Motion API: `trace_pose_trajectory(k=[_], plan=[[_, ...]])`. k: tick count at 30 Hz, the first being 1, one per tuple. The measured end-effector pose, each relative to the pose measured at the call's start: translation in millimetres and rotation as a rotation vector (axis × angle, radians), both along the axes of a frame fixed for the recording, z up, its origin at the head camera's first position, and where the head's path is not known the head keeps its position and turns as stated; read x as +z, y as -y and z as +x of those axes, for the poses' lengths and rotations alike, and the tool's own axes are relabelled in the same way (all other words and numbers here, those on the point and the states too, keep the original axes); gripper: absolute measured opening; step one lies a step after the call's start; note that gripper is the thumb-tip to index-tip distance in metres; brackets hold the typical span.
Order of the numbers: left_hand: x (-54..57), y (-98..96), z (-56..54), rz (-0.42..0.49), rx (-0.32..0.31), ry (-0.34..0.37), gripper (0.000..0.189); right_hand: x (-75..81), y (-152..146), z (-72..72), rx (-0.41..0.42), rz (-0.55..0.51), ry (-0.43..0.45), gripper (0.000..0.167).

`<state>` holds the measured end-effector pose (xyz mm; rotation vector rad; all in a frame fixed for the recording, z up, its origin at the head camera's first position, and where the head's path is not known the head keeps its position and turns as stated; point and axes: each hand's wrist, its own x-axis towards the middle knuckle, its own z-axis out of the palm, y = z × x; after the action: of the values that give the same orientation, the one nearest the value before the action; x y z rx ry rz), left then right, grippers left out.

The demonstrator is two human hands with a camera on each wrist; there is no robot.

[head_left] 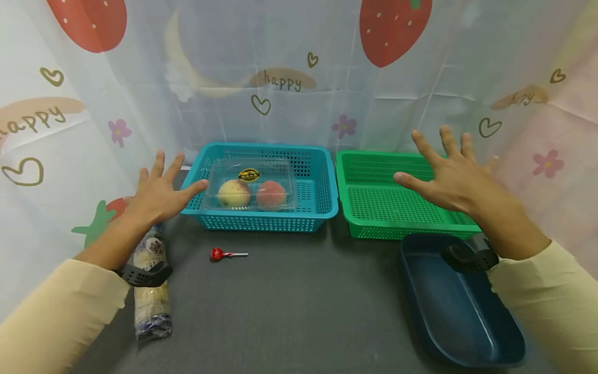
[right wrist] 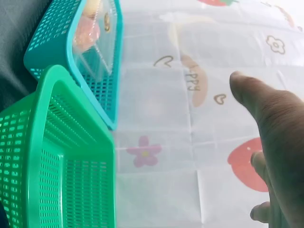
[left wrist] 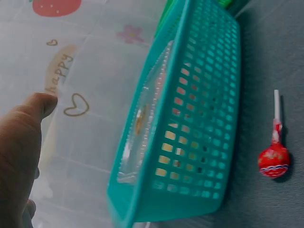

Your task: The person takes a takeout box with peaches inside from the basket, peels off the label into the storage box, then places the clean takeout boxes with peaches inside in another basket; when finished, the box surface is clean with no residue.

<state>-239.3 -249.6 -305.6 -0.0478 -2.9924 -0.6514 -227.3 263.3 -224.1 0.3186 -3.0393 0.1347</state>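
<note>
My left hand is raised with fingers spread, near the left end of a blue basket, holding nothing. My right hand, also spread and bare, hovers over a green basket. Inside the blue basket lies a clear plastic box with two peaches in it. A red-wrapped lollipop with a white stick lies on the dark table; the left wrist view shows the lollipop in front of the basket. Below my left forearm is a long plastic-wrapped package, partly hidden by the wrist strap.
A dark blue tub stands at the front right, partly under my right wrist. Behind the baskets hangs a printed curtain with strawberries and hearts. The two baskets stand side by side on the grey table.
</note>
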Motion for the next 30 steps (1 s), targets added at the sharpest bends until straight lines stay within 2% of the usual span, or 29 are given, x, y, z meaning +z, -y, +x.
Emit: trace_pose_trajectory(k=[6, 13, 23, 30], plan=[[-18.6, 1.5, 2.3, 0.007, -0.004, -0.011, 0.094, -3.2, 8, -6.0, 0.052, -0.027, -0.053, 0.084], [-32.9, 1.8, 5.5, 0.021, -0.003, 0.015, 0.094, -8.7, 17, -13.4, 0.090, -0.061, -0.048, 0.085], [-59.8, 5.2, -2.7, 0.060, -0.046, 0.004, 0.089, -21.6, 32, -26.1, 0.126, -0.112, -0.019, 0.086], [-70.7, 5.6, -6.0, 0.076, -0.054, 0.009, 0.086, -30.3, 45, -34.3, 0.151, -0.159, -0.006, 0.087]])
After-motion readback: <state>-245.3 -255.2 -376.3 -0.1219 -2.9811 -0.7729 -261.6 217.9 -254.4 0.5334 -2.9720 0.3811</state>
